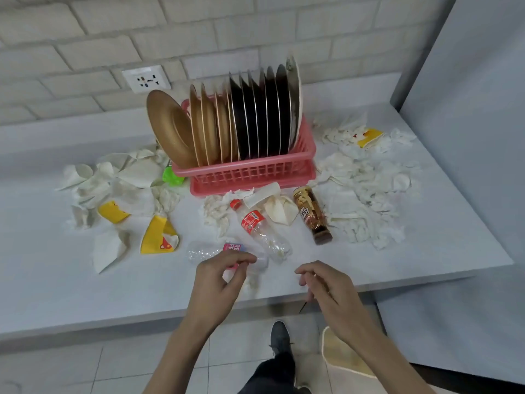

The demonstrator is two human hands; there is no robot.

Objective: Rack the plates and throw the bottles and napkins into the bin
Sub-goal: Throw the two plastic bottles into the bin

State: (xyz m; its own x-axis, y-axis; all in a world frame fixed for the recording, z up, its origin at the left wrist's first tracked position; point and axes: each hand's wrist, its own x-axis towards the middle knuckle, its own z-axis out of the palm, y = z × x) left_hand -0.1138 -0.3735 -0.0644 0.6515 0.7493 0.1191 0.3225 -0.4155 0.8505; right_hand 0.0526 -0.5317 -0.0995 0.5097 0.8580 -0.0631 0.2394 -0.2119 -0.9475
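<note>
My left hand (221, 282) curls over the pink-labelled clear bottle (204, 253). Thumb and forefinger meet above it, and I cannot tell whether they grip it. My right hand (329, 288) hangs loosely curled over the table edge (397, 280), holding nothing I can make out.

Just beyond both hands lie a red-labelled bottle (261, 231) and a brown bottle (312, 214). Behind those stands the pink rack (255, 172), packed with upright plates (241, 118).

Crumpled napkins (366, 194) spread past the right hand, with more alongside yellow wrappers (159, 237) past the left. Bare tabletop shows between the hands.
</note>
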